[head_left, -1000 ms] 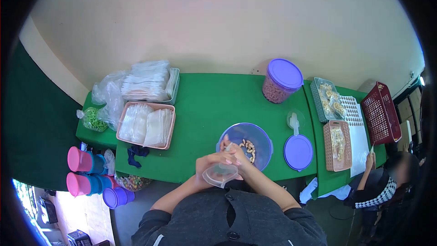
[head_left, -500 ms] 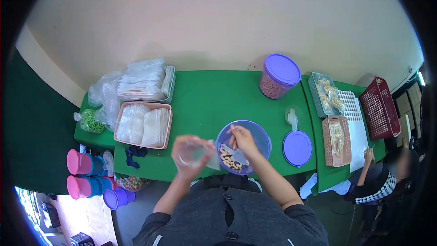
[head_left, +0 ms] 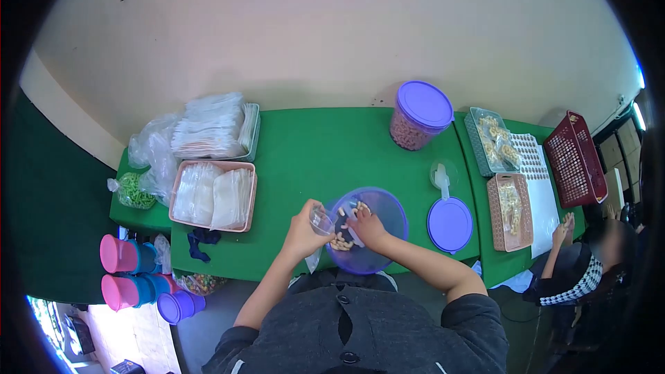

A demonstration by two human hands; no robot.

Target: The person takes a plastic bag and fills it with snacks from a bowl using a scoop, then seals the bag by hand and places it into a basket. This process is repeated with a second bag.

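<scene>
A purple tub (head_left: pixel 392 201) stands at the table's front edge with pale, curved nut-like pieces (head_left: pixel 341 242) inside. My left hand (head_left: pixel 307 231) is closed around a small clear cup (head_left: pixel 321 220), tilted over the tub's left rim. A piece of clear plastic hangs below that hand. My right hand (head_left: pixel 367 228) reaches into the tub among the pieces, its fingers on a whitish scoop; the fingertips are partly hidden.
A lidded jar (head_left: pixel 418 121) stands at the back, and a purple lid (head_left: pixel 450 225) lies right of the tub. Plastic bags fill a pink basket (head_left: pixel 253 197) at left. Packets fill baskets at right, near a maroon basket (head_left: pixel 573 159) and another person (head_left: pixel 582 263).
My left hand has turned the cup and brought it right, to the tub's rim. My right hand has moved lower among the pieces. The other person's hands have come together.
</scene>
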